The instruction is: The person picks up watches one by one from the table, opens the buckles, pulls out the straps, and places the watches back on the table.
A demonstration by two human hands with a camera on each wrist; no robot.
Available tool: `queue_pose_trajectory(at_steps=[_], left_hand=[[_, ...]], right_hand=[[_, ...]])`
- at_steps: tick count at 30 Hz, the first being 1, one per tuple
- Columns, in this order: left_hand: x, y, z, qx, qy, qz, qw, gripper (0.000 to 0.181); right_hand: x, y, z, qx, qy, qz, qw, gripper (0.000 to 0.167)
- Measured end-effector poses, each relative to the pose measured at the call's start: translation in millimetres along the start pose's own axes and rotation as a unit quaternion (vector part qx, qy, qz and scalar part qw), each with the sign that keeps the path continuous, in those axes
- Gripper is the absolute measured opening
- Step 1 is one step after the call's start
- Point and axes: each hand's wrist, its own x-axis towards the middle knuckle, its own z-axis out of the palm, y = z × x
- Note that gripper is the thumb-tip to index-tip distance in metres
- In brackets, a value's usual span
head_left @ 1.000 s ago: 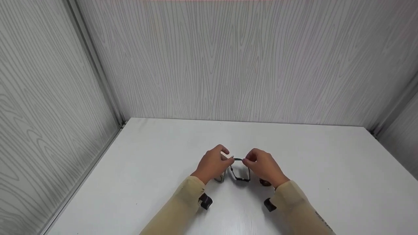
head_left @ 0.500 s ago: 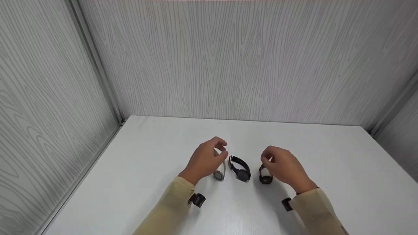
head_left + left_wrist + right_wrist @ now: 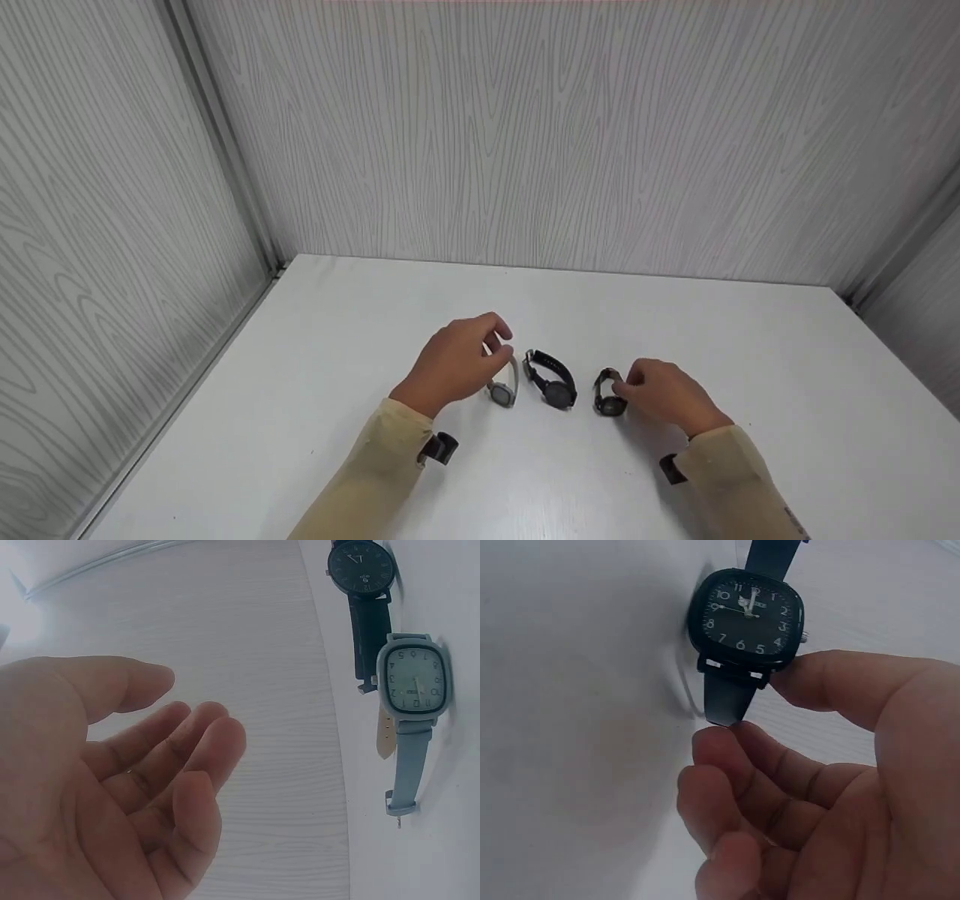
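Three wristwatches lie in a row on the white table, whose smooth top gives back a soft shine. The pale watch has a rounded-square case, a light dial with numerals, and a grey strap ending in a metal buckle. In the middle lies the black watch, with a round dial and a dark strap bent into an arc, pierced with small holes. The third, the dark square watch, shows white numerals in a glossy case with softened corners. The left hand is near the pale watch, its fingers loosely bent, thumb apart from them, holding nothing; from the head view it covers part of that strap. The right hand is at the dark square watch, thumb by the case and bent fingers close to the strap; whether it pinches the watch, I cannot tell. Both hands are well apart from each other. Beige sleeves cover the forearms, each with a black band. Around the table stand grey walls with wavy wood-grain lines.
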Motion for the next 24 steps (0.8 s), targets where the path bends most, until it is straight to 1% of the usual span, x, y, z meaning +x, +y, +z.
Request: queue_pose_trajectory(at_steps=[3,6,8,12,15,18,21,24], left_hand=[[0.0,0.1,2.4,0.005,-0.007,0.004,1.0000,0.021],[-1.0,-0.5,3.9,0.006,-0.014,0.001,0.9999,0.020],[-1.8,-1.2,3.9,0.005,-0.015,-0.001,0.9999,0.020],[-3.6,-1.4,1.9,0.003,-0.014,-0.004,0.9999,0.019],[-4.1,-0.1,0.6,0.001,-0.013,-0.005,0.9999,0.018],[-4.2,3.8,-0.4,0.000,-0.008,0.002,1.0000,0.018],[-4.4,10.0,-1.0,-0.005,0.005,0.019,0.9998,0.019],[-4.6,17.8,-1.8,-0.012,0.013,0.048,0.9987,0.020]], right_hand=[[2.1,2.7,4.9,0.003,-0.011,0.008,0.9999,0.027],[3.9,4.3,8.3,0.012,-0.008,-0.002,0.9999,0.023],[4.6,4.1,8.4,0.026,0.009,-0.014,0.9995,0.018],[1.9,-0.5,3.0,0.070,0.065,-0.039,0.9947,0.013],[-4.4,-10.4,-3.6,0.096,0.105,-0.066,0.9877,0.011],[-12.1,-24.8,-9.8,0.115,0.147,-0.093,0.9779,0.001],[-19.8,-38.9,-15.6,0.134,0.187,-0.122,0.9655,0.009],[-27.4,-50.1,-20.9,0.145,0.204,-0.148,0.9569,0.015]])
